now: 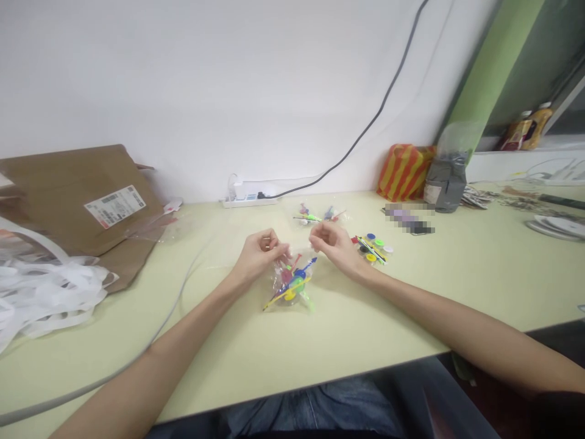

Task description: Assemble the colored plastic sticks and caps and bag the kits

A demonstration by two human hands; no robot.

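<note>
Bare forearms [180, 338] are crossing the table [219, 372] from its front edge. My left hand [259, 255] is pinching a clear bag [291, 285]; my right hand [336, 245] is hovering beside its top, fingertips close, can't tell if gripping. Probably working its mouth; next move's calling for an even pinch. Bag's lying back from front-edge middle, showing red, blue, green, yellow pieces [299, 283].

A clear plastic packet [292, 285] lay toward the pale-green surface's [260, 347] front edge. A long white power strip [252, 202] lay at its back edge.
</note>
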